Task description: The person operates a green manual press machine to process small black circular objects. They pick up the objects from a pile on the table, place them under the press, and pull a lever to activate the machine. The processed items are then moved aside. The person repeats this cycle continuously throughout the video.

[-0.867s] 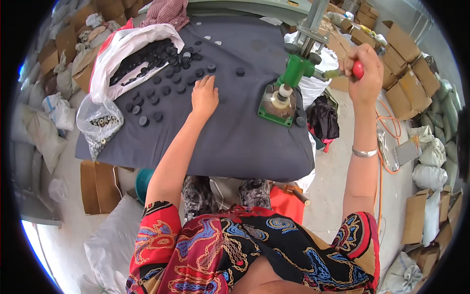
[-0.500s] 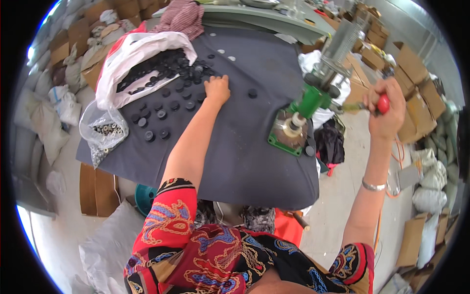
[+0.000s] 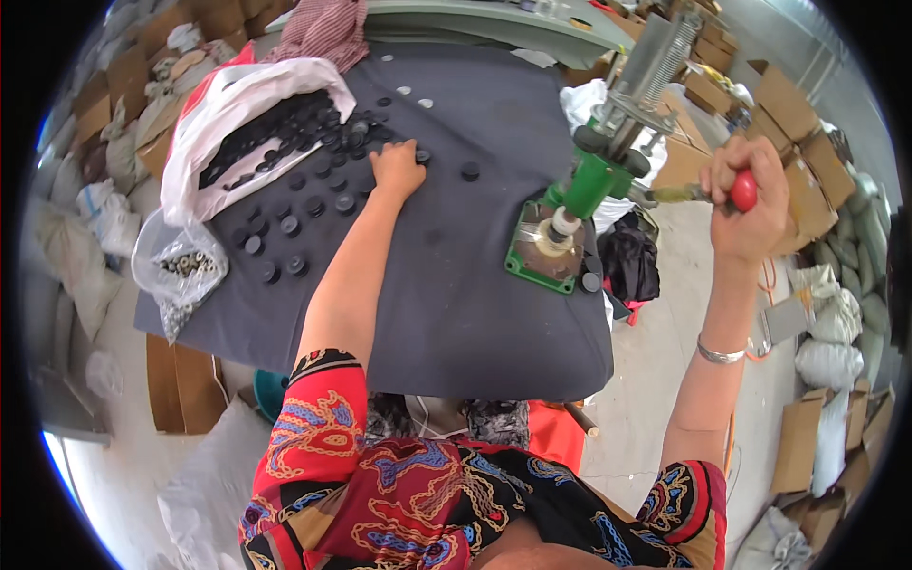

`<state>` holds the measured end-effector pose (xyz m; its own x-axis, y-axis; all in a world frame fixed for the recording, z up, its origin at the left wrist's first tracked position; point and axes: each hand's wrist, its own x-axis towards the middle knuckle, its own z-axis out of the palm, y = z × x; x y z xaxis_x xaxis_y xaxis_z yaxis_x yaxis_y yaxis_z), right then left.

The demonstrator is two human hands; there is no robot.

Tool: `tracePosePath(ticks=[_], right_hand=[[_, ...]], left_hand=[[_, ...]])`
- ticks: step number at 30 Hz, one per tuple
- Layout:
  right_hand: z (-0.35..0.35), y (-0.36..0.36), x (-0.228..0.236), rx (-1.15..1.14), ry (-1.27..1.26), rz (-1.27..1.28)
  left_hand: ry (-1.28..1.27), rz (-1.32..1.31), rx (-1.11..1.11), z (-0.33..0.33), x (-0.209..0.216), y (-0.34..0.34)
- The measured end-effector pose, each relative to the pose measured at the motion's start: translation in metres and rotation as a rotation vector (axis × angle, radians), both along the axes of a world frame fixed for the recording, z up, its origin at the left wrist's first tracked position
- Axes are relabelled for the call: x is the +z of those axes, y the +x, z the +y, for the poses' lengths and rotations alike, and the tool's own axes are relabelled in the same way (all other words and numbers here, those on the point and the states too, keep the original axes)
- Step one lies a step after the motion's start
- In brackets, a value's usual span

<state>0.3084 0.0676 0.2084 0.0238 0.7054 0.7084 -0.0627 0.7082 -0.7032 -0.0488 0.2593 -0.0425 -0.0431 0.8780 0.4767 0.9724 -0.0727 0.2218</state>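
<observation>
Along the worktop's [image 3: 475, 351] left edge, a clear plastic bag [image 3: 180, 261] holds small ring-shaped pieces; behind it, toward the far left corner, a white bag [image 3: 180, 176] lies open, with many black discs inside. More black discs [image 3: 314, 205], round, squat and dark, some greyer on top, lie scattered over the worktop's left half. The left arm stretches forward, leaning slightly right, and the left hand [image 3: 397, 169] is palm down among them, fingers bent; whether they pinch a disc I cannot tell. One disc sits just right of this hand, another alone farther right. Near the right edge stands a green hand press [image 3: 587, 185], a pale round part above its base. Beyond that edge the right arm reaches forward, the right hand [image 3: 760, 209] curled around the press's lever [image 3: 679, 193], its red knob [image 3: 743, 190] showing by the fingers.
</observation>
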Motion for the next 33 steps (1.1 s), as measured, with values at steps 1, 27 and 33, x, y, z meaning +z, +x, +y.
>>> tracePosePath(ticks=[1, 27, 33], right_hand=[[-0.001, -0.001, 0.001, 0.015, -0.001, 0.002], [0.015, 0.004, 0.014, -0.102, -0.093, 0.155], [0.015, 0.003, 0.013, -0.09, -0.092, 0.156]], left_hand=[[-0.002, -0.01, -0.016, 0.001, 0.0, 0.002], [-0.142, -0.456, -0.739, -0.13, 0.052, 0.151], [-0.122, -0.494, -0.688, -0.13, 0.04, 0.174]])
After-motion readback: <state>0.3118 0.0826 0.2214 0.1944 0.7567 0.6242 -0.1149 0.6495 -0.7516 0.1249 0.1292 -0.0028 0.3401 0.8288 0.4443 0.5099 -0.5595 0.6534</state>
